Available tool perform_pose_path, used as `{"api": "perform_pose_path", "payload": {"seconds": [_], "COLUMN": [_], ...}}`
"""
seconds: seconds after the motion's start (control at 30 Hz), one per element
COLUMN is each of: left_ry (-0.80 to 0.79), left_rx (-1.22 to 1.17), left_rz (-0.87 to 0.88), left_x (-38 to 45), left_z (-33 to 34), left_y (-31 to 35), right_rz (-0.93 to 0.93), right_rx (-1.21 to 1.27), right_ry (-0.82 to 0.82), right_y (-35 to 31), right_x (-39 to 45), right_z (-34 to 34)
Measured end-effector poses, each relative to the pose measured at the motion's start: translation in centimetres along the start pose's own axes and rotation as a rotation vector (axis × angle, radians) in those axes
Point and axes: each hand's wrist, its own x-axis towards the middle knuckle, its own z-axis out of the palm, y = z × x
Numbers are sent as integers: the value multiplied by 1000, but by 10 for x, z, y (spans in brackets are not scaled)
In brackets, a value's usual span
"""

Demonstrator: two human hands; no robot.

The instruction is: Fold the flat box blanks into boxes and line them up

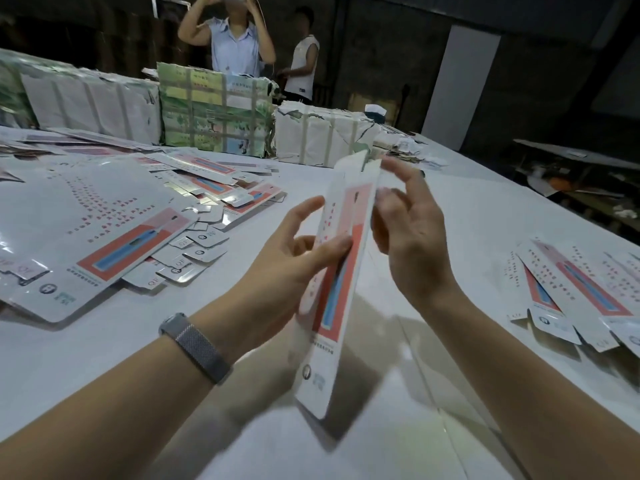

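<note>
the box blank (pixel 337 271) stood on edge between my hands, its long axis running away from me, near end down by the table (pixel 433 216). my left hand (pixel 294 251) pinched its left face; my right hand (pixel 412 237), fingers spread, hovered beside it.

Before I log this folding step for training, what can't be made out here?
- Right hand: blurred, so its contact with the box is unclear.
- Print on the box: too small.
- Pile of blanks: cut off by the left edge.
- Finished boxes: cut off by the right edge.
</note>
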Motion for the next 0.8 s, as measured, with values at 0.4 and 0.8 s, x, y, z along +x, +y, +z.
{"api": "perform_pose_path", "payload": {"seconds": [0.4,0.8], "left_ry": [-50,-257], "left_rx": [232,54], "left_rz": [178,-88], "left_x": [-4,-10], "left_z": [-1,5], "left_y": [5,16], "right_rz": [-102,248], "right_rx": [-537,-3], "right_ry": [50,-79], "right_y": [3,-15], "right_x": [2,4], "right_z": [-3,-5]}}
